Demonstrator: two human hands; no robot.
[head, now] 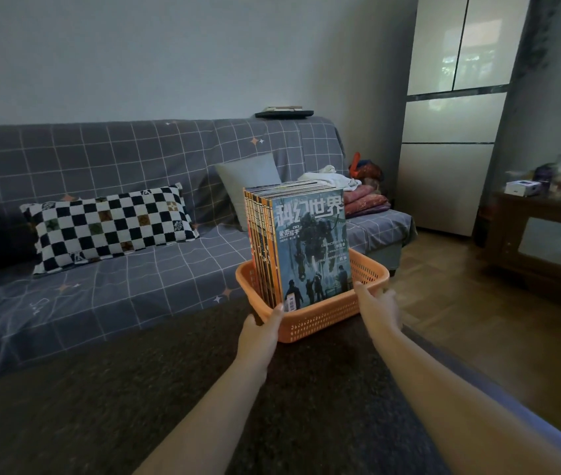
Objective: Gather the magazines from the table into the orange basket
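An orange plastic basket (323, 318) stands on the dark table (203, 389) near its far edge. Several magazines (310, 245) stand upright in it, spines to the left; the front cover is blue-grey with a large robot figure. My left hand (261, 332) grips the basket's near left corner, thumb over the rim. On the right side, my right hand (380, 305) holds the near right rim with fingers curled over the edge.
A grey checked sofa (101, 207) with checkered pillows (107, 228) lies beyond the table. Folded cloths (365, 200) sit at its right end. A tall white fridge (450, 132) and a dark cabinet (546, 241) stand at the right, over wooden floor.
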